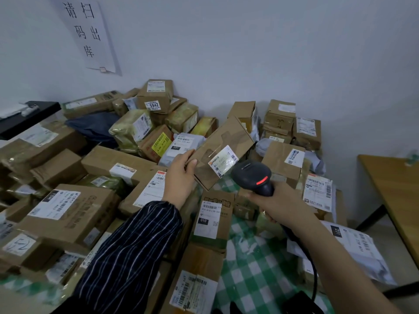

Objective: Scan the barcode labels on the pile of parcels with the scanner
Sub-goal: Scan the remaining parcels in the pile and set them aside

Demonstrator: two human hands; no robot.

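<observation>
Left grip (pixel 181 175) pinches the stiff, probably light carton (pixel 223 141) at its nine-o'clock edge, while right grip (pixel 278 205), curled round the scanner (pixel 251 175), aims from five o'clock.

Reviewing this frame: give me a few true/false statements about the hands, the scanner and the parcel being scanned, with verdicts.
1. The left hand holds a box lifted off the pile. True.
2. The scanner is in the left hand. False: the right hand grips it.
3. The box's label is turned toward the scanner. True.
4. The cloth under the parcels is plain red. False: it is green and white checked.
5. The scanner is cordless. False: a black cable runs down from its handle.
</observation>
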